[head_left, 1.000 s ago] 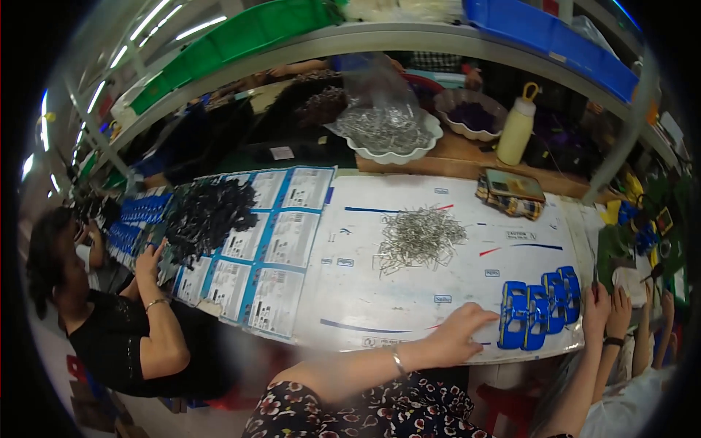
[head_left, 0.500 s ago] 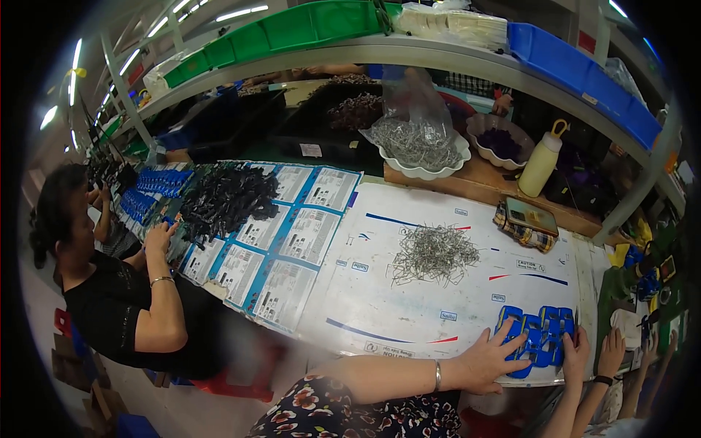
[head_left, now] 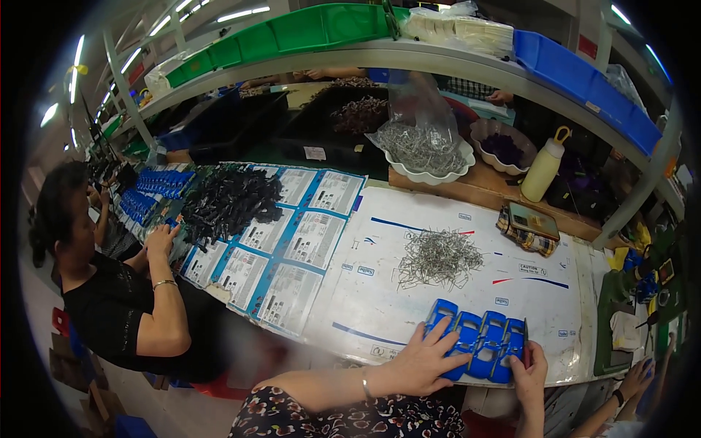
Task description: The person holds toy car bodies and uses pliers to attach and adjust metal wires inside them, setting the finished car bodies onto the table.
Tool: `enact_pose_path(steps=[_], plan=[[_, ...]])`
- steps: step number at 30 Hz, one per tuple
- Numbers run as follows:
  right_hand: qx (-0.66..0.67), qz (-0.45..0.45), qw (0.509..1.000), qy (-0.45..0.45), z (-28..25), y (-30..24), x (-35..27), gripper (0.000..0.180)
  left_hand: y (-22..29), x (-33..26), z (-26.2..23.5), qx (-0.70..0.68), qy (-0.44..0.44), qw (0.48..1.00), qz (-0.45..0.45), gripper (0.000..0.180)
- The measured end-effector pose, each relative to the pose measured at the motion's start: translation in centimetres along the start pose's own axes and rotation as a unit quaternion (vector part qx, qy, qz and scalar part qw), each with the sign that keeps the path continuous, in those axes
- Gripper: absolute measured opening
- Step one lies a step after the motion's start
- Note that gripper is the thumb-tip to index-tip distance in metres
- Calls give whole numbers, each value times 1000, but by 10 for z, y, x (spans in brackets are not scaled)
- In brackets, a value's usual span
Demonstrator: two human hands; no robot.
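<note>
Several blue plastic toy car bodies (head_left: 478, 343) stand side by side in a row at the table's near edge. My left hand (head_left: 420, 363) rests on the left end of the row, its fingers spread across the nearest bodies. At the right end is my right hand (head_left: 531, 376), fingers bent and closed around a slim, dark, pointed tool with a reddish part (head_left: 526, 353). Its exact kind is hard to make out. Beyond the row lies a loose heap of thin bent metal wire pins (head_left: 440, 259) on the white printed sheet (head_left: 358, 296).
A white bowl (head_left: 431, 174) of wire pins, a bowl of purple pieces (head_left: 502, 148) and a pale bottle (head_left: 544, 166) stand behind. A phone (head_left: 531, 217) lies on a checked cloth. At left, a co-worker (head_left: 120, 292) sits by black parts (head_left: 232, 198); another's hand (head_left: 637, 379) shows at right.
Both my hands and the row of blue car bodies have shifted left along the near edge. The co-worker's hand at right has moved down and now has something blue at it.
</note>
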State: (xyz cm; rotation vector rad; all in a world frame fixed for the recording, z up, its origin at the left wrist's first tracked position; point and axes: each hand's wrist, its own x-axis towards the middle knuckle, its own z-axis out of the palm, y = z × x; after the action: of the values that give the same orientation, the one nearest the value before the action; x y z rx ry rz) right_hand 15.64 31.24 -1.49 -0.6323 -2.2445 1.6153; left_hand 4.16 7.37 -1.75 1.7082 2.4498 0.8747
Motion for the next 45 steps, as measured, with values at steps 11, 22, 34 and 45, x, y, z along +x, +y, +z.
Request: enact_pose_path(steps=[11, 22, 34, 45], plan=[[6, -41, 991, -126, 109, -23, 5, 47, -79, -74, -68, 36, 126, 991, -36, 44], [158, 146, 947, -238, 94, -46, 19, 37, -108, -92, -83, 53, 223, 959, -166, 45], [121, 120, 965, -197, 59, -64, 40, 31, -131, -93, -102, -374, 264, 800, -388, 45], [-417, -108, 893, -130, 70, -66, 77, 26, -133, -107, -76, -747, 345, 534, -192, 50]])
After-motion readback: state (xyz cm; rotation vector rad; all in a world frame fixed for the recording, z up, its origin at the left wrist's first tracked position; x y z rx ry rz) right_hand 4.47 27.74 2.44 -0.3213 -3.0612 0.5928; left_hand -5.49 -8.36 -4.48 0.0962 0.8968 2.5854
